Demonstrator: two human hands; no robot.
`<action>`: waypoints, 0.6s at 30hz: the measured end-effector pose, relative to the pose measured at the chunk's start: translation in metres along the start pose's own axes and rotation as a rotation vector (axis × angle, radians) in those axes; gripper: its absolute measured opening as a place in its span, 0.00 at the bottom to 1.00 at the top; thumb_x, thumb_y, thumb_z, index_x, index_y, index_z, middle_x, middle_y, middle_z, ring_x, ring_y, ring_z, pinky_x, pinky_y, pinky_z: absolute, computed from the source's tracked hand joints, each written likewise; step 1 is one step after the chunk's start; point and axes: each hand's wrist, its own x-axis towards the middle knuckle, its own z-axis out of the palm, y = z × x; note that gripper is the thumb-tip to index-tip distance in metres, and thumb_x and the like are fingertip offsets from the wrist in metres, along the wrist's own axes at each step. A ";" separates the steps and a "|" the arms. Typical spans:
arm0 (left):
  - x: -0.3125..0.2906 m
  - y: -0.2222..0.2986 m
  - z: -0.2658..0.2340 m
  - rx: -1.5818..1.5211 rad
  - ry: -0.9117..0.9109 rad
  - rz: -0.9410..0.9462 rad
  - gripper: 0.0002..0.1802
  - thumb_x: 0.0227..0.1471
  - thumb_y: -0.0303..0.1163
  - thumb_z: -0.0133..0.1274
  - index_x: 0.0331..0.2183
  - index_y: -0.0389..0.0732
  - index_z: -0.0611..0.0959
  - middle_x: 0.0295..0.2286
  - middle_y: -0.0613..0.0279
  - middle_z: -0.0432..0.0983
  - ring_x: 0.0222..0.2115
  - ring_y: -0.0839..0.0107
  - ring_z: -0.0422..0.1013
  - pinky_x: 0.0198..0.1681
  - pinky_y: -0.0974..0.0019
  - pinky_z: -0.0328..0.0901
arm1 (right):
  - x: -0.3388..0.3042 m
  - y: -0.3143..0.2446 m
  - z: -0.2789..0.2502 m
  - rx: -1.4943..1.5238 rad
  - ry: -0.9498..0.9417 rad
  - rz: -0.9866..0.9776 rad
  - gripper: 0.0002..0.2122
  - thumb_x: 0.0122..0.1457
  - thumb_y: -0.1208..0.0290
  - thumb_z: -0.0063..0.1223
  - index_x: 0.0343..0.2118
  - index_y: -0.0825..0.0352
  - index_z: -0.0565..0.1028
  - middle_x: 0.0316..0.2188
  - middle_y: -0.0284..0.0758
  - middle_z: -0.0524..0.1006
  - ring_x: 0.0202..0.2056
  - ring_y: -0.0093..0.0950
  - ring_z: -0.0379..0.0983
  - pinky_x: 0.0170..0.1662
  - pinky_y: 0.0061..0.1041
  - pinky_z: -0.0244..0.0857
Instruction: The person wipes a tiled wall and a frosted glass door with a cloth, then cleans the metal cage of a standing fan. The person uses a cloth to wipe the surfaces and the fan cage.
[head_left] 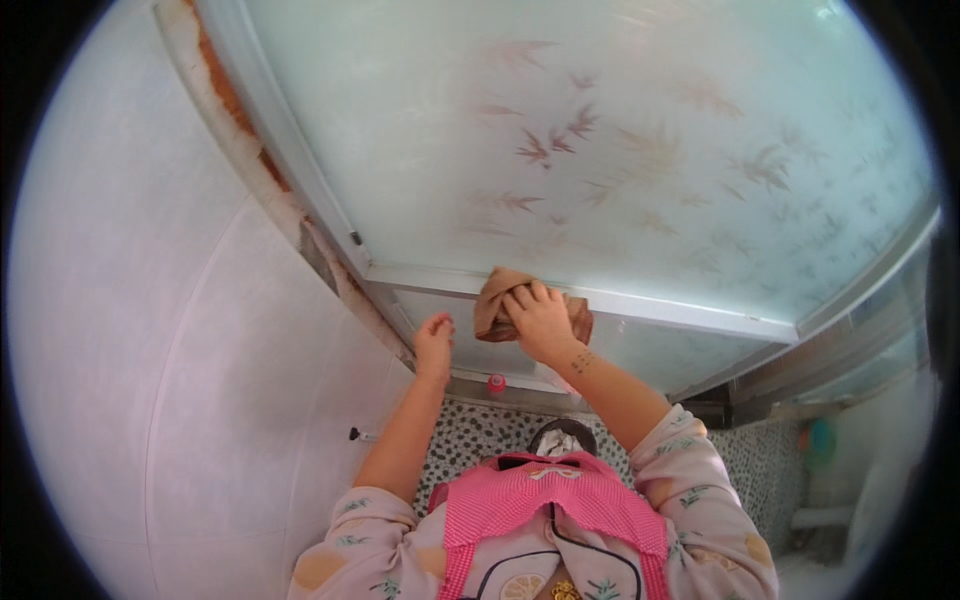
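My right hand (540,320) presses a brown cloth (493,307) against the white crossbar (660,309) of a frosted glass door. The cloth is bunched under my fingers and hangs a little below the bar on both sides. Above the bar, the upper glass panel (400,130) carries a pattern of reddish and grey leaves. To the left of the cloth, my left hand (433,347) is held up in the air near the door's side frame. Its fingers are loosely bent, and nothing shows in them.
A pale wall (220,380) rises close on my left, with a rough, chipped edge beside the door frame. A small pink-red object (497,382) is by the door's foot. Below lies a pebble-patterned floor (455,440). Green and orange items (820,443) show at the right.
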 end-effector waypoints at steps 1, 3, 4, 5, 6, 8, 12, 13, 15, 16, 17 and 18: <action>-0.009 -0.002 0.000 -0.017 0.013 -0.049 0.12 0.58 0.29 0.47 0.43 0.38 0.79 0.35 0.66 0.75 0.35 0.75 0.70 0.37 0.70 0.64 | 0.016 -0.012 0.008 0.014 -0.022 -0.052 0.26 0.39 0.73 0.60 0.47 0.63 0.72 0.45 0.35 0.70 0.49 0.37 0.62 0.46 0.37 0.56; -0.017 -0.016 -0.016 -0.083 0.026 -0.139 0.11 0.59 0.28 0.46 0.42 0.38 0.79 0.35 0.66 0.75 0.35 0.75 0.70 0.36 0.70 0.65 | 0.048 -0.038 0.018 0.068 -0.070 -0.071 0.27 0.40 0.71 0.61 0.48 0.64 0.71 0.45 0.35 0.70 0.49 0.37 0.61 0.47 0.36 0.56; -0.022 -0.028 -0.026 -0.131 0.028 -0.181 0.11 0.59 0.28 0.46 0.42 0.38 0.78 0.36 0.66 0.75 0.35 0.75 0.70 0.36 0.71 0.65 | 0.062 -0.052 0.022 0.094 -0.098 -0.080 0.28 0.40 0.71 0.61 0.49 0.64 0.70 0.45 0.35 0.69 0.49 0.37 0.61 0.47 0.35 0.56; -0.027 -0.041 -0.035 -0.180 0.028 -0.223 0.11 0.59 0.28 0.46 0.42 0.38 0.78 0.36 0.65 0.75 0.35 0.74 0.70 0.36 0.71 0.65 | 0.076 -0.065 0.025 0.069 -0.116 -0.111 0.28 0.40 0.70 0.61 0.49 0.64 0.70 0.45 0.36 0.69 0.49 0.37 0.61 0.47 0.35 0.56; -0.033 -0.047 -0.043 -0.191 0.050 -0.246 0.11 0.59 0.28 0.46 0.42 0.38 0.78 0.36 0.65 0.75 0.35 0.75 0.70 0.36 0.71 0.65 | 0.090 -0.078 0.028 0.045 -0.133 -0.134 0.28 0.40 0.70 0.62 0.50 0.64 0.70 0.45 0.36 0.69 0.49 0.37 0.61 0.47 0.35 0.55; -0.044 -0.051 -0.057 -0.207 0.086 -0.287 0.11 0.59 0.27 0.46 0.42 0.38 0.78 0.36 0.65 0.75 0.35 0.75 0.70 0.35 0.71 0.65 | 0.117 -0.101 0.041 0.025 -0.134 -0.160 0.29 0.41 0.68 0.62 0.50 0.64 0.70 0.45 0.36 0.69 0.49 0.36 0.60 0.47 0.34 0.55; -0.056 -0.043 -0.079 -0.137 0.124 -0.200 0.10 0.59 0.25 0.46 0.42 0.37 0.78 0.35 0.65 0.75 0.34 0.77 0.70 0.35 0.72 0.65 | 0.160 -0.137 0.070 0.081 -0.117 -0.170 0.29 0.42 0.64 0.63 0.50 0.63 0.70 0.46 0.35 0.69 0.50 0.36 0.60 0.48 0.33 0.55; -0.058 -0.046 -0.083 -0.130 0.117 -0.155 0.10 0.59 0.24 0.46 0.42 0.37 0.78 0.35 0.65 0.75 0.34 0.77 0.69 0.35 0.72 0.65 | 0.166 -0.141 0.072 0.099 -0.124 -0.170 0.29 0.42 0.63 0.63 0.50 0.63 0.70 0.46 0.35 0.69 0.50 0.35 0.60 0.48 0.33 0.55; -0.057 -0.049 -0.084 -0.111 0.090 -0.080 0.10 0.59 0.24 0.46 0.42 0.37 0.78 0.35 0.65 0.75 0.34 0.78 0.69 0.35 0.72 0.65 | 0.171 -0.138 0.067 0.168 -0.142 -0.177 0.28 0.43 0.63 0.63 0.50 0.62 0.70 0.47 0.34 0.69 0.51 0.35 0.60 0.48 0.33 0.55; -0.055 -0.049 -0.083 -0.100 0.070 -0.050 0.09 0.59 0.24 0.46 0.41 0.37 0.78 0.35 0.65 0.75 0.33 0.78 0.69 0.36 0.72 0.65 | 0.169 -0.135 0.064 0.198 -0.153 -0.176 0.28 0.43 0.62 0.63 0.50 0.61 0.70 0.48 0.33 0.69 0.51 0.35 0.60 0.48 0.33 0.55; -0.054 -0.048 -0.081 -0.088 0.047 -0.021 0.09 0.59 0.24 0.46 0.41 0.37 0.78 0.34 0.65 0.75 0.33 0.78 0.68 0.36 0.73 0.65 | 0.165 -0.134 0.064 0.180 -0.177 -0.190 0.27 0.44 0.63 0.63 0.50 0.61 0.70 0.48 0.32 0.69 0.51 0.34 0.60 0.48 0.33 0.55; -0.051 -0.045 -0.077 -0.073 0.034 0.024 0.09 0.59 0.24 0.47 0.41 0.36 0.78 0.34 0.65 0.74 0.33 0.77 0.68 0.37 0.73 0.65 | 0.164 -0.132 0.062 0.157 -0.194 -0.201 0.27 0.44 0.63 0.63 0.50 0.60 0.70 0.49 0.32 0.69 0.51 0.34 0.60 0.48 0.33 0.55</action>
